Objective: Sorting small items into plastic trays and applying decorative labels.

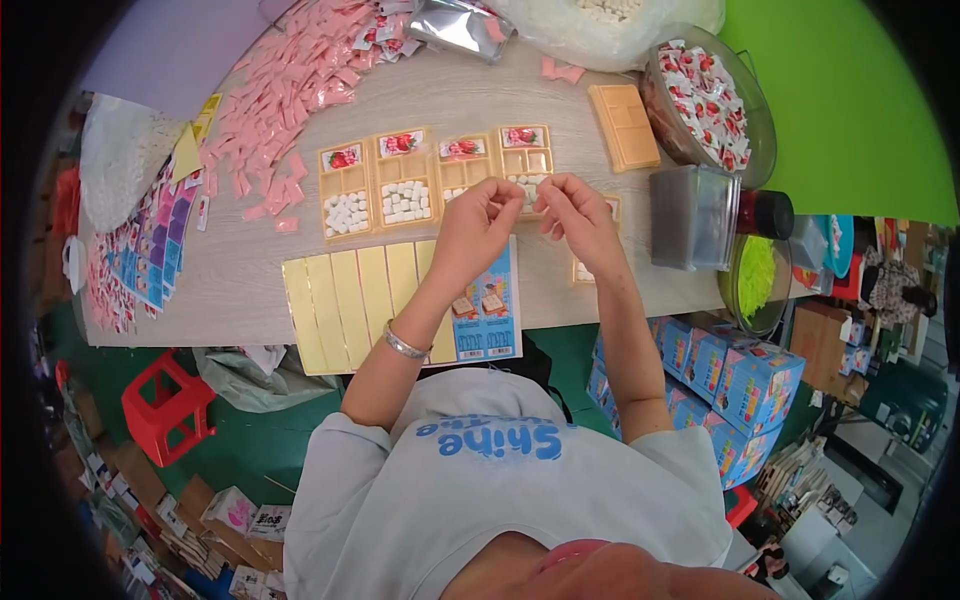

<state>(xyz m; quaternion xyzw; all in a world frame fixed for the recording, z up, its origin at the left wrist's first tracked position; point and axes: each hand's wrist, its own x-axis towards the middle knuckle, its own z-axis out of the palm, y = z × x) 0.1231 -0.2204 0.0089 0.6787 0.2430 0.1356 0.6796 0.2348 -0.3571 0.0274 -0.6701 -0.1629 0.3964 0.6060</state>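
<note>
Head view: one desk (235, 295), pale wood grain, beneath and beyond both hands. One loose heap of pink packets (270, 110), beyond and left of the hands. One clear basin (762, 115) of red-and-white sachets, beyond and right of them. One set of yellow and blue printed sheets (345, 310), nearer the body than the hands; left forearm covers part. Left hand (478, 222) and right hand (582, 225), a pair: raised near each other over the tray row, fingers curled, thumbs close to index fingers, neither spread nor clenched; whether anything is pinched cannot be told. Tan compartment trays (345, 180), one row, under and left of the hands; the third and fourth partly hidden by the left hand, a further one mostly by the right. Strawberry-printed sachets (402, 143), in the trays' far compartments. White pieces (405, 203), smallest, in the near compartments.
</note>
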